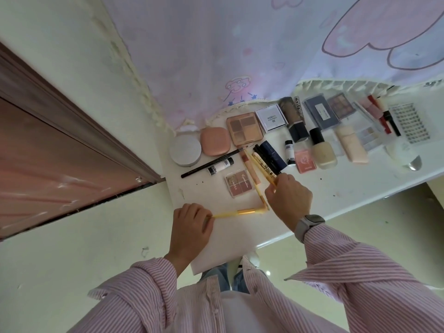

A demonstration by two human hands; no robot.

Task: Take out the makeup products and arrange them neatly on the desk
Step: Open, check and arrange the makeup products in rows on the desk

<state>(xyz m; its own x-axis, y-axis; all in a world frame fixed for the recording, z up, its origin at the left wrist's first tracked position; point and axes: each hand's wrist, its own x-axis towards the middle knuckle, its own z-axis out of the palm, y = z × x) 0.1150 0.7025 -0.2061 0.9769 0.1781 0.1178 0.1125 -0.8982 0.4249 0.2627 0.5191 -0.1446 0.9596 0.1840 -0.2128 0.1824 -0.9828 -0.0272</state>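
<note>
Your left hand [189, 224] pinches one yellow brush [230, 213], right hand [287, 198] another [270, 179]; lay both parallel beside the pencils.

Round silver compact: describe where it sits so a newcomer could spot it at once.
Start at the left end of the white desk, by the brown door frame. The round silver compact lies there, first in the back row, left of the peach compact. It is the only round, grey, flat case.

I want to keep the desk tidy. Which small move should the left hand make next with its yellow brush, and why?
Probably turn the slim yellow brush in the left hand to lie parallel with the yellow pen beside the small pink palette; it now lies crosswise to the other sticks.
</note>
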